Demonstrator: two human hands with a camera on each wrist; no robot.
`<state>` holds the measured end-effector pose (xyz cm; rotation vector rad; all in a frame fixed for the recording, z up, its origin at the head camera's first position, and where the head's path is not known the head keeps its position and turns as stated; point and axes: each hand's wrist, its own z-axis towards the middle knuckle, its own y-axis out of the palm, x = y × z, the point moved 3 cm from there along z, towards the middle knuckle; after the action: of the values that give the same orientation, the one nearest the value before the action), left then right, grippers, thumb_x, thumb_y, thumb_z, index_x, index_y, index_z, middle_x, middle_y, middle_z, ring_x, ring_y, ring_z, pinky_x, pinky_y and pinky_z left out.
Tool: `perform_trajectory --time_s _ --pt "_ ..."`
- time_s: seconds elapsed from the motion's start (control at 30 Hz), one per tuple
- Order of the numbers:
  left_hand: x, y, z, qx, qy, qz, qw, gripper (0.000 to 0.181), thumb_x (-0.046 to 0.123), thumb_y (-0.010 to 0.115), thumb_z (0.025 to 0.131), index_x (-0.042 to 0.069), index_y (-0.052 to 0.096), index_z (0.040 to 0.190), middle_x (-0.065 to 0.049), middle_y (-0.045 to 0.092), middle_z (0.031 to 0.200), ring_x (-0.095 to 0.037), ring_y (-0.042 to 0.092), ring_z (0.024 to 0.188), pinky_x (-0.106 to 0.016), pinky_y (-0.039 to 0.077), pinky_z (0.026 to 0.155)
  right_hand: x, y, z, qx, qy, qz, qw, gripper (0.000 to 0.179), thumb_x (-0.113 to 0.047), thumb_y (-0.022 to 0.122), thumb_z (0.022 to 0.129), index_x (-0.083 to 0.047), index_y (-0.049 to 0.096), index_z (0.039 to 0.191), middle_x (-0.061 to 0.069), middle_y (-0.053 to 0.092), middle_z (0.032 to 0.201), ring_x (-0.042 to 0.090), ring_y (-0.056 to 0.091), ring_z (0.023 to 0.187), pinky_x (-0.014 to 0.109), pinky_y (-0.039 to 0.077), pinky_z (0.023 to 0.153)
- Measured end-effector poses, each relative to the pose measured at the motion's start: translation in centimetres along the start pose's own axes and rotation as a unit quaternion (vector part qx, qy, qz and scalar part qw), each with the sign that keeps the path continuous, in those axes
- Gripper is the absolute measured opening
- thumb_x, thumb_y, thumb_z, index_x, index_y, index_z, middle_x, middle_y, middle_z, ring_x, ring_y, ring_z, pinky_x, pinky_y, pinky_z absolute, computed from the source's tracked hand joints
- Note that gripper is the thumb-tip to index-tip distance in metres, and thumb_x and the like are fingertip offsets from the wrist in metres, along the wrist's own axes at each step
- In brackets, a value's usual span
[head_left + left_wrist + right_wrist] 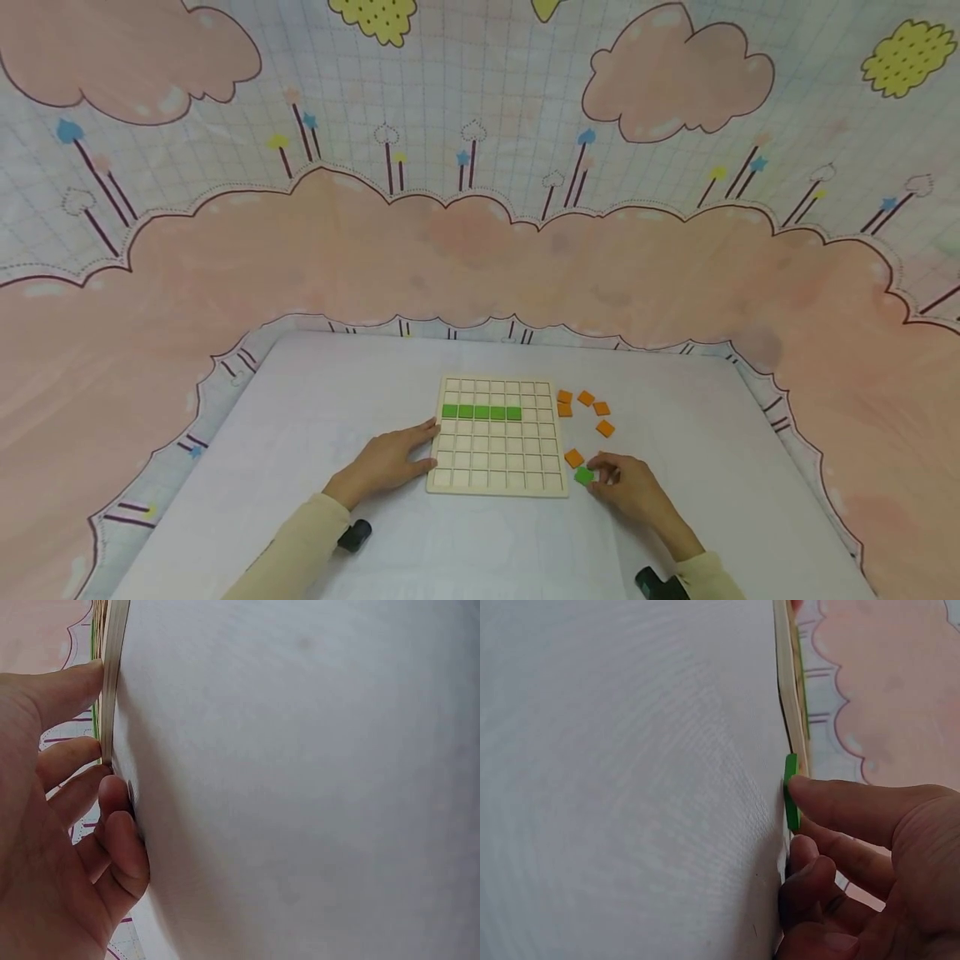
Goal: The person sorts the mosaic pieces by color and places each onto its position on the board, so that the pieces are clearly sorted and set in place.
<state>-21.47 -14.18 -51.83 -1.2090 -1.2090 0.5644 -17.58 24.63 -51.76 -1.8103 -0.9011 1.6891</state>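
Observation:
A wooden grid board (497, 478) lies on the white table, with a row of several green tiles (482, 412) in its third row from the back, starting at the left. My left hand (386, 460) rests at the board's left edge, thumb and fingertips against its side; the left wrist view shows those fingers (71, 694) at the wooden edge (112, 675). Just off the front right corner, my right hand (630, 487) pinches a loose green square tile (584, 476) between thumb and finger. That tile (791, 791) appears edge-on, close to the table, in the right wrist view.
Several orange square tiles (586, 398) lie scattered right of the board, one (574, 457) just behind the pinched tile. Another is mostly hidden by the right hand. Dark wrist-worn devices (355, 536) sit by both sleeves. A patterned cloth backdrop (480, 258) stands behind the table.

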Motion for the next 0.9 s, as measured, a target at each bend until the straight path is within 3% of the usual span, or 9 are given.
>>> perform_trajectory --time_s 0.43,0.9 --pt "0.15 0.05 0.18 0.005 0.003 -0.001 1.0 0.061 0.042 0.067 0.091 0.021 0.049 0.146 0.005 0.042 0.156 -0.031 0.048 0.138 -0.053 0.043 0.11 0.07 -0.16 -0.21 0.012 0.004 0.014 0.9998 0.022 -0.004 0.078 0.076 -0.012 0.065 0.092 -0.004 0.05 0.071 0.01 0.045 0.065 0.02 0.036 0.055" --pt "0.13 -0.04 0.15 -0.002 -0.009 0.001 1.0 0.062 0.042 0.067 0.091 0.021 0.048 0.147 0.006 0.04 0.157 -0.03 0.047 0.139 -0.051 0.042 0.111 -0.5 -0.85 0.1 0.057 0.002 0.016 0.9982 0.012 -0.004 0.073 0.082 -0.012 0.069 0.09 0.001 0.067 0.083 0.01 0.055 0.071 0.02 0.046 0.062"
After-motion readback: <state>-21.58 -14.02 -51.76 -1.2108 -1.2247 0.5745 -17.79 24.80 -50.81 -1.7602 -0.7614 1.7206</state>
